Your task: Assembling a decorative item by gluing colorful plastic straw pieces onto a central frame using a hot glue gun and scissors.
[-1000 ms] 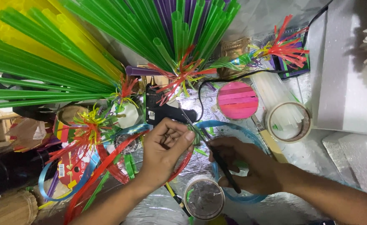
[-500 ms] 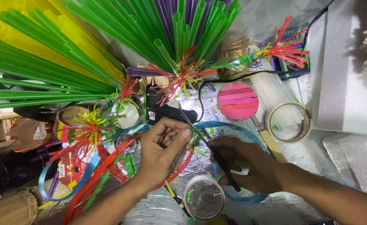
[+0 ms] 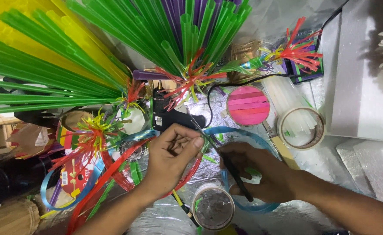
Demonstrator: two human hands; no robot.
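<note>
Your left hand (image 3: 170,159) has its grip pinched narrow, thumb against forefinger, on a small green strip (image 3: 203,142) at its fingertips. Your right hand (image 3: 254,172) is closed around black-handled scissors (image 3: 230,167), whose blades point up-left and meet the strip just beside your left thumb. Under both hands curl a blue ribbon (image 3: 237,130) and a red ribbon (image 3: 113,167) on the foil-covered bench (image 3: 317,163). A black glue gun (image 3: 169,116) lies just above your left hand, a round pink-filled lid (image 3: 247,105) and a tape roll (image 3: 301,127) sit to the right, and a small round container (image 3: 213,208) sits below.
</note>
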